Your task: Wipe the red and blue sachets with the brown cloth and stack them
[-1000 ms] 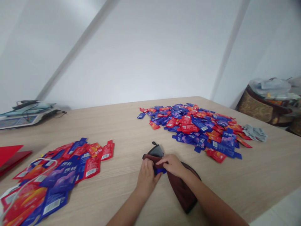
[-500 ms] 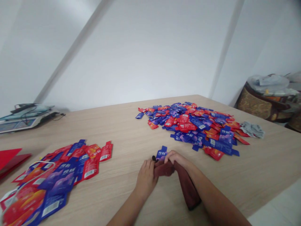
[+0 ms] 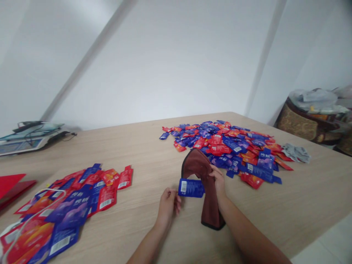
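My left hand (image 3: 167,204) pinches the left end of a small blue packet (image 3: 191,187), which lies sideways with its barcode side showing. In my right hand (image 3: 219,181) is a maroon cloth (image 3: 211,203) with dark edging, gripped near its middle. The cloth's upper part arches above the packet, and its lower end hangs down toward me. The packet's right end meets the cloth; whether it is tucked behind it I cannot tell. A large heap of red and blue packets (image 3: 220,140) lies just beyond my right hand.
More red and blue packets (image 3: 74,205) lie on the left of the wooden table (image 3: 137,146), with a white cord loop (image 3: 52,190). Red folders (image 3: 13,189) and a scale (image 3: 27,143) are farther left. Grey gloves (image 3: 296,152) sit right of the heap. A patterned chair (image 3: 298,119) stands beyond.
The maroon cloth has been lifted and opened out by my right hand. The blue packet has turned sideways, barcode showing, and my left hand now holds its end instead of the cloth.
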Tool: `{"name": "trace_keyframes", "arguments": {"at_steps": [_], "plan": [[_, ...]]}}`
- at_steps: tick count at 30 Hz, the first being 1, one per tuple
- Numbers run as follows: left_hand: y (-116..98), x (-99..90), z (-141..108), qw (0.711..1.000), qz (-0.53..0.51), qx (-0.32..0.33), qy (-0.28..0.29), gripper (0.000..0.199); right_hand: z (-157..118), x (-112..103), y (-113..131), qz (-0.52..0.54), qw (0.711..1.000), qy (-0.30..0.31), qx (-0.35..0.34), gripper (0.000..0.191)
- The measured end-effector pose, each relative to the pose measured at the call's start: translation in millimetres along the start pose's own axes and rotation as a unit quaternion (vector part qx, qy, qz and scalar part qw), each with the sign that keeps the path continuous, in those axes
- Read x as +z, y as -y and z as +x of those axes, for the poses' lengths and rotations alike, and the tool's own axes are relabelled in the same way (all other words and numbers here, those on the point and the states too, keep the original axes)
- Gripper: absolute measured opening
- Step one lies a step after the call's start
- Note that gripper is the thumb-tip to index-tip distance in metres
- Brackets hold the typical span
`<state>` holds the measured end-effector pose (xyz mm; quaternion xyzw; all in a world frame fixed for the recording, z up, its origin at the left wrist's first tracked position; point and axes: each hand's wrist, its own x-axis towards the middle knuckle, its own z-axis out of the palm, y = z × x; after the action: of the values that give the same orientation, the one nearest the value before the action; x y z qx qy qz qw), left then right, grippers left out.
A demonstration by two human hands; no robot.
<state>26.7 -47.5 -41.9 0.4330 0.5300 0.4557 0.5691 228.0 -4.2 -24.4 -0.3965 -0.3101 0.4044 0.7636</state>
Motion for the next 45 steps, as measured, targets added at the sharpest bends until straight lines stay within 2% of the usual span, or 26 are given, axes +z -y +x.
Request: {"name": "trace_keyframes", "arguments": {"at_steps": [2, 4, 5, 7, 8, 9, 11, 13, 14, 16, 18, 20, 23, 25, 26, 28, 31, 33, 34, 36, 38, 39, 42, 43, 45], "plan": [[-0.5, 0.2, -1.5, 0.999, -0.04, -0.033, -0.004, 0.028, -0.4, 0.7, 1.8, 0.018, 1.0, -0.006, 0.012, 0.035], [-1.4, 0.5, -4.1, 0.999, -0.022, -0.041, 0.021, 0.026, -2.4, 1.6, 1.0, 0.013, 1.0, -0.001, 0.029, 0.038], [-1.8, 0.4, -5.4, 0.999, 0.009, -0.021, 0.031, 0.027, -4.2, 2.4, -0.1, 0.002, 0.999, 0.006, 0.035, 0.038], [-2.3, -1.5, -6.7, 0.988, 0.118, 0.091, 0.039, 0.024, -8.8, 4.4, -2.4, -0.02, 0.999, 0.025, 0.044, 0.037], [-2.5, -3.3, -6.6, 0.965, 0.193, 0.171, 0.046, 0.021, -11.0, 5.5, -3.1, -0.028, 0.998, 0.033, 0.044, 0.036], [-2.4, -5.5, -5.9, 0.927, 0.273, 0.252, 0.061, 0.02, -12.8, 6.4, -3.2, -0.034, 0.998, 0.038, 0.042, 0.035], [-2.0, -9.6, -3.9, 0.822, 0.425, 0.364, 0.108, 0.04, -14.9, 7.5, -1.9, -0.044, 0.998, 0.038, 0.03, 0.034], [-1.3, -10.4, -3.0, 0.734, 0.539, 0.39, 0.138, 0.054, -15.2, 7.4, 1.1, -0.062, 0.997, 0.034, 0.008, 0.033], [-1.0, -9.0, -3.8, 0.708, 0.58, 0.381, 0.132, 0.055, -15.2, 7.2, 2.9, -0.072, 0.997, 0.033, -0.005, 0.032], [-1.1, -3.0, -8.8, 0.685, 0.637, 0.343, 0.084, 0.051, -16.5, 7.5, 6.1, -0.1, 0.993, 0.049, -0.032, 0.032], [-1.1, 4.2, -17.7, 0.682, 0.662, 0.308, 0.031, 0.051, -21.6, 10.1, 8.2, -0.14, 0.983, 0.103, -0.06, 0.033], [0.0, 8.6, -27.5, 0.682, 0.671, 0.291, 0.015, 0.056, -31.3, 15.8, 8.2, -0.201, 0.954, 0.206, -0.084, 0.035], [5.4, 7.5, -35.9, 0.683, 0.672, 0.282, 0.053, 0.059, -49.6, 27.4, 3.3, -0.312, 0.86, 0.39, -0.106, 0.043], [10.4, 4.4, -35.6, 0.68, 0.674, 0.275, 0.085, 0.06, -56.2, 33.3, -3.1, -0.376, 0.795, 0.462, -0.113, 0.045], [12.7, 3.2, -34.2, 0.678, 0.676, 0.272, 0.095, 0.062, -55.8, 34.7, -7.0, -0.405, 0.772, 0.476, -0.118, 0.045], [16.0, 2.0, -30.5, 0.674, 0.678, 0.274, 0.098, 0.067, -45.8, 33.6, -14.7, -0.463, 0.743, 0.465, -0.133, 0.045], [17.3, 1.8, -27.3, 0.67, 0.677, 0.295, 0.083, 0.073, -15.9, 23.9, -23.3, -0.57, 0.71, 0.384, -0.152, 0.046], [16.7, 0.7, -27.8, 0.667, 0.673, 0.31, 0.077, 0.073, 1.8, 15.6, -25.4, -0.604, 0.704, 0.338, -0.159, 0.048], [16.4, -0.1, -28.6, 0.665, 0.672, 0.317, 0.075, 0.073, 6.6, 12.1, -25.4, -0.601, 0.712, 0.323, -0.167, 0.048], [16.5, -1.2, -30.6, 0.665, 0.668, 0.329, 0.066, 0.072, 5.9, 7.5, -24.6, -0.557, 0.746, 0.309, -0.191, 0.047], [17.5, -0.6, -32.2, 0.667, 0.664, 0.335, 0.049, 0.069, -6.5, 6.9, -23.8, -0.497, 0.777, 0.324, -0.211, 0.046], [18.1, 0.5, -32.7, 0.669, 0.663, 0.335, 0.04, 0.067, -14.8, 8.0, -23.8, -0.472, 0.781, 0.349, -0.214, 0.045], [18.1, 5.4, -33.2, 0.676, 0.66, 0.327, 0.021, 0.062, -32.4, 14.8, -25.7, -0.442, 0.757, 0.438, -0.201, 0.042], [17.4, 7.1, -33.2, 0.679, 0.658, 0.325, 0.02, 0.061, -32.7, 17.2, -26.6, -0.451, 0.747, 0.449, -0.191, 0.042], [15.2, 9.4, -33.3, 0.684, 0.653, 0.324, 0.024, 0.063, -24.8, 20.2, -28.4, -0.492, 0.737, 0.429, -0.178, 0.043]]}}
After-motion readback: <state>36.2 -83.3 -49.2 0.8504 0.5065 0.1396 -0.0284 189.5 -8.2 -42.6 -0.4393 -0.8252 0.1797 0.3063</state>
